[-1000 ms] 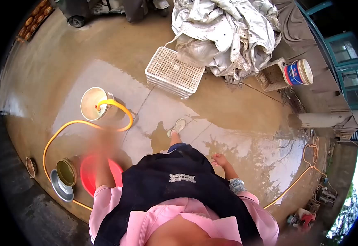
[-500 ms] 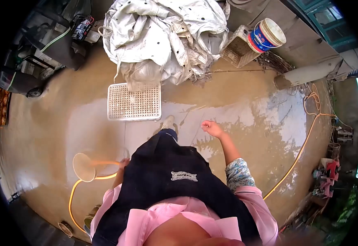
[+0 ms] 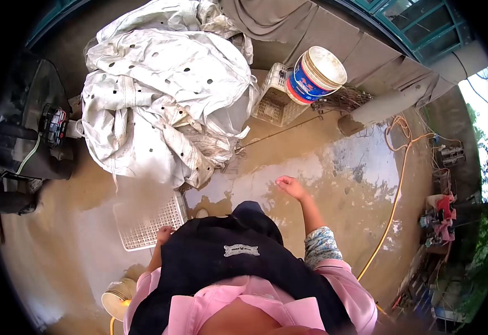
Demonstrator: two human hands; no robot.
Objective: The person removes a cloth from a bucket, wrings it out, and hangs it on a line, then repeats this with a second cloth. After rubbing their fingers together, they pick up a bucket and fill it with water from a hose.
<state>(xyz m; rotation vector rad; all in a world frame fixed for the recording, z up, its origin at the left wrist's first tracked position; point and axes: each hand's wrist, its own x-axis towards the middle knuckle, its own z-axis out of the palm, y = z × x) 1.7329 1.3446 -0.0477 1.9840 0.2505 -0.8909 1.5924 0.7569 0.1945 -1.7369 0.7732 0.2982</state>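
My right hand (image 3: 291, 187) is held out in front over the wet floor, fingers curled together with nothing in them. At the left edge of my dark apron (image 3: 216, 245) my left hand (image 3: 165, 233) shows small, its fingers curled; no object is visible in it. From above, that hand overlaps the right side of a white perforated plastic crate (image 3: 143, 237) lying on the floor; contact cannot be made out. Part of the crate is blurred. Beyond it rises a big heap of white sheeting (image 3: 160, 72) dotted with holes.
A bucket (image 3: 120, 296) with a yellow hose stands at the lower left. Ahead, a blue-and-white bucket (image 3: 315, 75) rests at a tan crate (image 3: 272, 106). On the right another orange hose (image 3: 392, 220) runs along the muddy, wet floor. Dark machinery (image 3: 31, 128) stands at the left.
I have moved forward: the sheeting and perforated crate appear nearer and further left. My left hand has gone from near the yellow hose to beside the crate. The right hand stays out front.
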